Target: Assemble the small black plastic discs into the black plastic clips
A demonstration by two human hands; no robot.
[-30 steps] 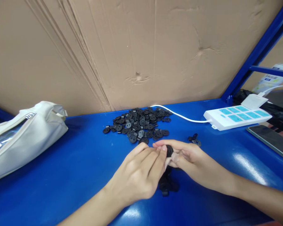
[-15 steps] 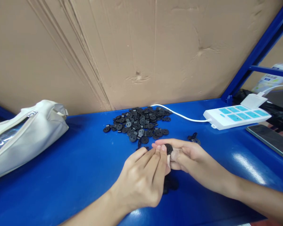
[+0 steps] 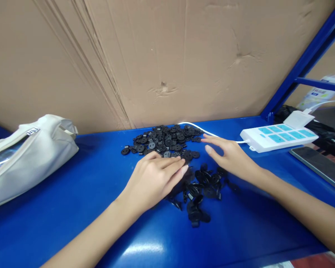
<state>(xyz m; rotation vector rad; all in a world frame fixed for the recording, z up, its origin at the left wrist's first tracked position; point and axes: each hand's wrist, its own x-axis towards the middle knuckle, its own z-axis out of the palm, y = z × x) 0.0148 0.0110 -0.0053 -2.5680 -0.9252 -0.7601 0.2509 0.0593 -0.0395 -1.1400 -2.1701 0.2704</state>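
"Anything gripped?"

"From here I see nothing in the right hand [image 3: 231, 157]; its thumb and finger are spread apart. The left hand [image 3: 155, 175] is bent palm-down; whether it pinches anything is hidden from me."

"And the black discs [image 3: 152, 145]?"

"From between the hands, the big heap [image 3: 170, 138] is at eleven o'clock, close to the cardboard [image 3: 184, 74], which probably stops discs sliding off. The loose heap [image 3: 208, 178] is at six o'clock, likely so both hands can reach it."

Black on the round pieces [image 3: 169, 138], blue across the worktop [image 3: 100, 175], white with turquoise panels [image 3: 277, 138] on the power strip [image 3: 258, 144], plain tan on the cardboard [image 3: 156, 63].
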